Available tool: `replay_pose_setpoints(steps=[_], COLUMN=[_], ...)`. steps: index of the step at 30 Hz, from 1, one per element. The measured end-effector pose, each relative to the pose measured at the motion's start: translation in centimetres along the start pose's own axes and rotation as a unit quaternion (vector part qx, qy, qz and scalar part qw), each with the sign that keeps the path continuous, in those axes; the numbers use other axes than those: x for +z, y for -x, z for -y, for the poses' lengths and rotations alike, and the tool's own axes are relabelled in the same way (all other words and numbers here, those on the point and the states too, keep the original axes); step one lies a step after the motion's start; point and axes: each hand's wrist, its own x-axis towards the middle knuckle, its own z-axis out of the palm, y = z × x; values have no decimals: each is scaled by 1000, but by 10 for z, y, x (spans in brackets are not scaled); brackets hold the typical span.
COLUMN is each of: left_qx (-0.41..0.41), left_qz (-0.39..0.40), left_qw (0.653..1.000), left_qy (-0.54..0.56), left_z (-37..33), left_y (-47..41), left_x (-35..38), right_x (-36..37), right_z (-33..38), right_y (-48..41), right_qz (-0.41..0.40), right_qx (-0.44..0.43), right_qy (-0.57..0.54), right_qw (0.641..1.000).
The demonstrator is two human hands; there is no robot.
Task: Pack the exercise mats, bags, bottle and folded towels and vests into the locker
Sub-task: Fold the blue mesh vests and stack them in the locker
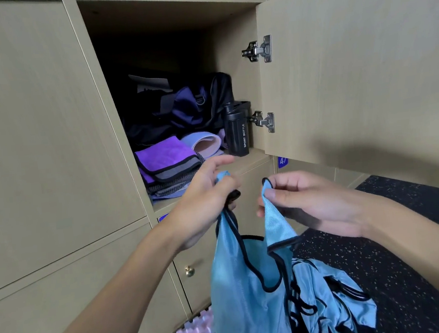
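From the head view, we hold a blue vest [253,283] up in front of the open locker [172,18]. Our left hand [206,205] has its fingers [220,163] squeezed on one strap. Our right hand [305,203] pinches the other strap between thumb and fingers. The vest hangs down, not folded yet.

The vest is thin and looks slippery, so it could slide out of our hands and drop on the floor [410,268].

Inside the locker, the towels [168,158] stick out over the front edge. If we push the vest on top, the pile could tip out. The bottle [236,132] stands near the edge too, and a bump could knock it over.
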Motion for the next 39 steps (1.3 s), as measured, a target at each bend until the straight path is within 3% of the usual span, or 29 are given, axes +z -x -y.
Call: replay_pose_setpoints(steps=[5,10,16,20,22,25,28,32,39], left_qx=[-47,70,92,171,161,102,101,135,137], left_qz=[-40,-79,-67,-73,-63,-28,9,-50,-59], left_qw=[998,990,993,966,956,973,966,947,967], left_qy=[20,-89,-36,-181,-238,-206,-238,-288,-208], left_z=[-1,5,0,2,2,-1,3,4,-50], left_y=[0,-1,4,2,4,6,8,5,-15], left_x=[1,6,4,0,1,2,2,7,-19], right_x=[10,30,29,28,28,27,26,26,6], right_z=[5,-12,-17,-17,-15,-13,-10,-4,31], right_y=[8,-2,-11,-16,-18,-20,-22,-24,-20], right_qz=[-52,-139,-194,-263,-290,-318,-331,-336,-284], right_qx=[-58,-91,-97,-118,-124,-129,-131,-145,-213], right_qy=[43,36,34,2,-7,-29,-53,-41,84], right_qw=[996,985,976,957,949,939,933,930,931])
